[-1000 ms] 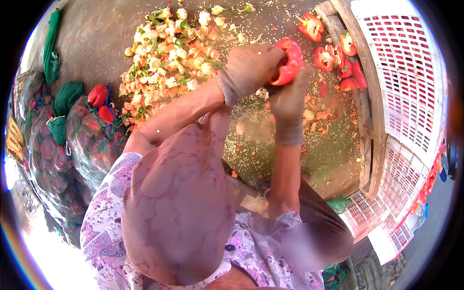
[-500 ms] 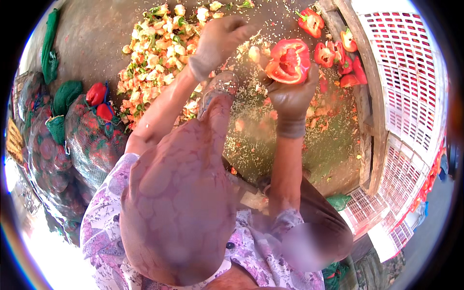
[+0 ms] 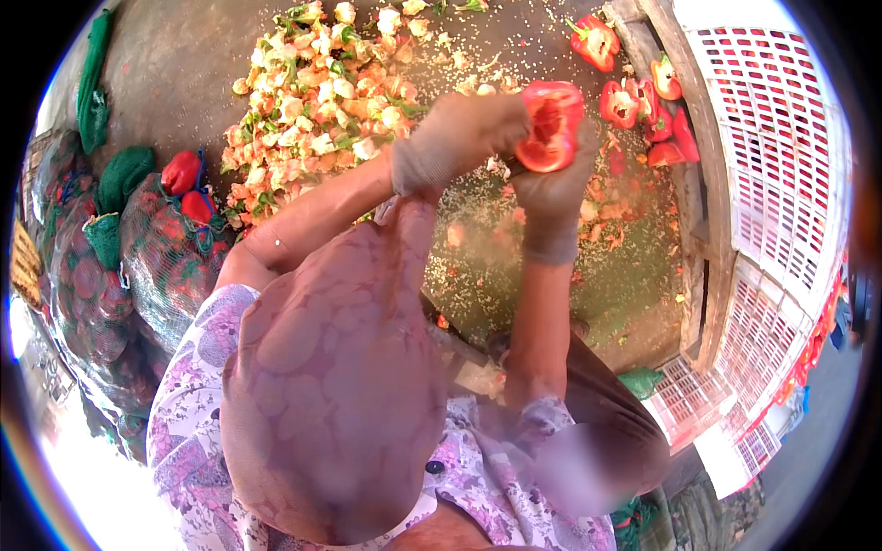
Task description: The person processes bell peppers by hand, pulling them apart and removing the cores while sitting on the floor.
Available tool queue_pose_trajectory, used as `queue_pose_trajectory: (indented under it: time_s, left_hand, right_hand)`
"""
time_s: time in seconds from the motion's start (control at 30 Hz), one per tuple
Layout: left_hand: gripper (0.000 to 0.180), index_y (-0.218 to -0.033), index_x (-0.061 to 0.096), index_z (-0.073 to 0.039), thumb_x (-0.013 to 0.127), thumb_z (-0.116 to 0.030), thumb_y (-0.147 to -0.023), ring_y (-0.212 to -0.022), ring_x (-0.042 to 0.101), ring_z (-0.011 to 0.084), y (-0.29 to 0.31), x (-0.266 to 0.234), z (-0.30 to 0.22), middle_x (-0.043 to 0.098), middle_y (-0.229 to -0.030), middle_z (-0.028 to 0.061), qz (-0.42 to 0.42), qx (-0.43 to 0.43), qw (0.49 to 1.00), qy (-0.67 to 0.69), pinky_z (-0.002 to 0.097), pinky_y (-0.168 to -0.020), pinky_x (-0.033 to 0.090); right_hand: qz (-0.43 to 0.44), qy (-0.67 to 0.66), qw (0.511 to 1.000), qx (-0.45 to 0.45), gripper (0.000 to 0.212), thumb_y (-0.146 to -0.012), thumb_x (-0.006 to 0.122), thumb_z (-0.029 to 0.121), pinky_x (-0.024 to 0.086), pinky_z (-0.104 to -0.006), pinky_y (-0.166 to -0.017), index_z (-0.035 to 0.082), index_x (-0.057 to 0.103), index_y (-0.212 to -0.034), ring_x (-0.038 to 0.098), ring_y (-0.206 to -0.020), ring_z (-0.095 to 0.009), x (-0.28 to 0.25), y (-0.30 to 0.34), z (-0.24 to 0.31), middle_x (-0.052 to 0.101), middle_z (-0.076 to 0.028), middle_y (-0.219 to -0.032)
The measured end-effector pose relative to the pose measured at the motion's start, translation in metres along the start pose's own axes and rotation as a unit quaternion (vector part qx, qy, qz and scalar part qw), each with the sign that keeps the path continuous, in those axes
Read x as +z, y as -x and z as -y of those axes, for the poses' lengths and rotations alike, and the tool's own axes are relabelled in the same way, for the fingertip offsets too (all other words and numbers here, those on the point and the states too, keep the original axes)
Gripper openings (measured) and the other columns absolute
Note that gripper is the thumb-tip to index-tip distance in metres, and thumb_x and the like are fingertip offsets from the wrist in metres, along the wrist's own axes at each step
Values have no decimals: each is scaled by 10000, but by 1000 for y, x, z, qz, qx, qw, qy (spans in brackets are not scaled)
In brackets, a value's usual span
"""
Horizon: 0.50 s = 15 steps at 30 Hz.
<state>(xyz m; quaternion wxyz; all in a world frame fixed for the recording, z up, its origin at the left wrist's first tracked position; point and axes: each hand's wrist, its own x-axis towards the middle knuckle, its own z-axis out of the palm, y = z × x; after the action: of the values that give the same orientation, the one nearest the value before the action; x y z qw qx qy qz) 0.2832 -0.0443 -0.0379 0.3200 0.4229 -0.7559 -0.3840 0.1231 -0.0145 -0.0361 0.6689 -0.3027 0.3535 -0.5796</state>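
My right hand (image 3: 555, 195), in a brownish glove, grips a cut red bell pepper (image 3: 552, 124) from below, its hollow inside showing. My left hand (image 3: 467, 134), gloved too, is closed at the pepper's left edge with its fingertips on it. The pepper partly hides those fingertips, and I make out no tool in them. To the left of the hands spreads a pile of pale pepper cores (image 3: 312, 106) with green stems. Several red pepper pieces (image 3: 657, 119) lie to the right of the hands.
Pale seeds and scraps litter the brown work surface (image 3: 551, 303). A wooden rail (image 3: 698, 211) edges it at the right, beside white slatted crates (image 3: 767, 138) with red showing through. Mesh sacks (image 3: 170, 262) of red peppers stand at the left. Brown patterned cloth (image 3: 340, 367) hides the lower middle.
My left hand has come down and right, from above the pile to the pepper. The pepper has turned in my right hand, so its opening shows more from the side.
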Motion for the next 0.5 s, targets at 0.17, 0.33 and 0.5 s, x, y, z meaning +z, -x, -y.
queue_pose_trajectory:
  time_s: [0.17, 0.33, 0.5]
  left_hand:
    - [497, -1321, 497, -43, 603, -354, -949, -884, 631, 157, -5, -10, 18, 613, -1084, 76, -97, -177, 934, 294, 277, -811, 509]
    - [335, -1062, 646, -28, 580, -341, -965, -733, 598, 64, -11, -9, -8, 690, -846, 17, 30, -243, 901, 359, 227, -687, 498]
    - [308, -991, 660, -28, 553, -317, -981, -696, 574, 45, -4, -5, 10, 682, -844, 16, -44, -247, 874, 416, 214, -602, 463]
  right_hand:
    - [47, -403, 903, 143, 716, -918, 447, 603, 509, -545, -863, 31, 423, -1348, 559, -1106, -378, -7, -4, 3, 537, -188, -1267]
    - [-34, -294, 937, 184, 591, -984, 394, 512, 485, -453, -934, 40, 444, -1337, 543, -1158, -303, 9, -7, -5, 533, -161, -1293]
    - [-142, 398, 906, -6, 338, -1014, 468, 265, 464, -321, -889, 6, 514, -1227, 552, -1057, -168, 14, 6, 1, 578, -79, -1131]
